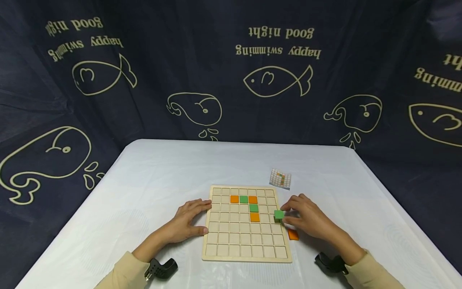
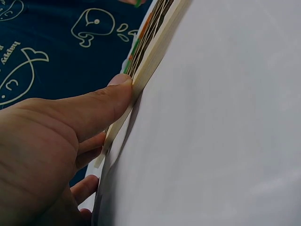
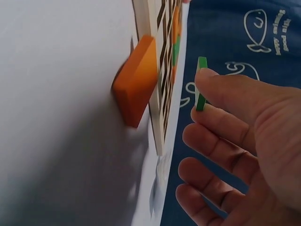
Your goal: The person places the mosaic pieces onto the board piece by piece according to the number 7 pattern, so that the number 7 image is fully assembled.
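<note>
A wooden grid board (image 1: 234,239) lies on the table, with several orange and green square tiles set in its upper middle cells. My left hand (image 1: 186,223) rests against the board's left edge; in the left wrist view the thumb (image 2: 101,104) touches the rim. Between thumb and index finger my right hand (image 1: 309,216) pinches a green tile (image 1: 279,214), held over the board's right edge. The right wrist view shows that green tile (image 3: 201,84) edge-on, apart from the board. Beside the board's right edge, under the right hand, lies a loose orange tile (image 1: 293,235).
A small printed pattern card (image 1: 280,179) lies beyond the board's upper right corner. White cloth (image 1: 173,168) covers the table, and a dark curtain (image 1: 231,120) with fish drawings hangs behind it.
</note>
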`<control>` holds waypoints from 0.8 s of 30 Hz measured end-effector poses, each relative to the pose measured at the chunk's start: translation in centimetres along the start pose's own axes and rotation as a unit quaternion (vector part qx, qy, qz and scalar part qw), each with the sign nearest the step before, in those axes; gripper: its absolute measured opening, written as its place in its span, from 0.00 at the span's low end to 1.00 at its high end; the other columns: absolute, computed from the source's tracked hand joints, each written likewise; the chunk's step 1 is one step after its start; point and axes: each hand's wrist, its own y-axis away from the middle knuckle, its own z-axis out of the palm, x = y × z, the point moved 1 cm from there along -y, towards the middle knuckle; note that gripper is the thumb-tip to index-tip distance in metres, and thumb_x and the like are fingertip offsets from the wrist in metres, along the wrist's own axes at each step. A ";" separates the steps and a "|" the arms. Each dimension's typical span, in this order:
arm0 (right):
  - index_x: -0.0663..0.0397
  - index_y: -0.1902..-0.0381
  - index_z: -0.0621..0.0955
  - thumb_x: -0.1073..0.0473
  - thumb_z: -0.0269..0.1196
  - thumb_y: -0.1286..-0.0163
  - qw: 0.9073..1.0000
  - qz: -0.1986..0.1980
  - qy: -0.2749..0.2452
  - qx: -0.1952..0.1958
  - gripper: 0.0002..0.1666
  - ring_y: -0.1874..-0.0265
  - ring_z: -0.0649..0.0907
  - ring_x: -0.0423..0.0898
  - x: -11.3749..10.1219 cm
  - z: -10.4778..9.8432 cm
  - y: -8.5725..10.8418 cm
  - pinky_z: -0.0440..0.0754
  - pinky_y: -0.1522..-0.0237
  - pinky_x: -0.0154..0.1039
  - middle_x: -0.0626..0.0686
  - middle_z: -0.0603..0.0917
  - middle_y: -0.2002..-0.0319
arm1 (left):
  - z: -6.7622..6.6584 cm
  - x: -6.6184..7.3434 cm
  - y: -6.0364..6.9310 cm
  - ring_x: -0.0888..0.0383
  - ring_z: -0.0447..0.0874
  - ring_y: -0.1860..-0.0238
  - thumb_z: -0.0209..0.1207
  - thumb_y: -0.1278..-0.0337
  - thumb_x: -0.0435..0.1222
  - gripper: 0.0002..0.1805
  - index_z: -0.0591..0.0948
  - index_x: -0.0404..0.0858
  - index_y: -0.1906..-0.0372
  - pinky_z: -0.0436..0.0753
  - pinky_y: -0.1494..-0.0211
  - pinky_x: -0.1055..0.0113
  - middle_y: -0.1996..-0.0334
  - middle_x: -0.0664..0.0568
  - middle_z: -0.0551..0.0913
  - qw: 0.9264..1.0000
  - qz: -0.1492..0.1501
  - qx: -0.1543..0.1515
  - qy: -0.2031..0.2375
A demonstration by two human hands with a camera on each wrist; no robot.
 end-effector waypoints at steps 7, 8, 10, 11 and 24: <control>0.44 0.62 0.84 0.52 0.71 0.46 1.000 -0.006 -0.002 0.014 0.13 0.63 0.73 0.40 -0.9 0.6 -0.3 0.73 0.62 0.35 0.39 0.81 0.63 | 0.0 0.0 0.0 0.41 0.52 0.28 0.65 0.49 0.48 0.38 0.68 0.40 0.33 0.50 0.34 0.38 0.29 0.49 0.62 1.000 0.001 0.001 -0.002; 0.44 0.62 0.84 0.52 0.71 0.46 1.000 -0.005 -0.001 0.015 0.13 0.64 0.72 0.39 -1.1 0.7 -0.4 0.72 0.62 0.35 0.39 0.81 0.63 | 0.0 0.0 0.0 0.41 0.52 0.28 0.65 0.49 0.48 0.38 0.68 0.40 0.33 0.50 0.34 0.38 0.29 0.49 0.62 1.000 0.000 0.001 -0.001; 0.44 0.62 0.84 0.51 0.71 0.46 1.000 -0.004 0.001 0.018 0.13 0.64 0.72 0.39 -1.4 0.9 -0.5 0.72 0.63 0.35 0.39 0.80 0.64 | 0.0 0.0 -0.1 0.42 0.52 0.28 0.65 0.49 0.48 0.38 0.68 0.40 0.33 0.50 0.34 0.39 0.29 0.49 0.62 1.000 -0.001 0.002 -0.001; 0.44 0.63 0.84 0.51 0.71 0.46 1.000 -0.005 0.003 0.020 0.13 0.64 0.71 0.38 -1.5 1.1 -0.5 0.71 0.64 0.35 0.39 0.80 0.64 | 0.0 0.0 -0.1 0.41 0.52 0.28 0.65 0.49 0.48 0.38 0.68 0.40 0.33 0.50 0.34 0.38 0.29 0.49 0.63 1.000 0.000 0.002 -0.003; 0.45 0.62 0.84 0.52 0.70 0.45 0.999 -0.038 0.017 0.025 0.12 0.68 0.67 0.35 -3.3 2.1 -0.7 0.66 0.66 0.32 0.40 0.81 0.64 | 0.0 0.0 -0.1 0.42 0.52 0.28 0.65 0.49 0.49 0.38 0.68 0.40 0.33 0.51 0.34 0.38 0.29 0.50 0.63 1.000 0.000 0.002 -0.007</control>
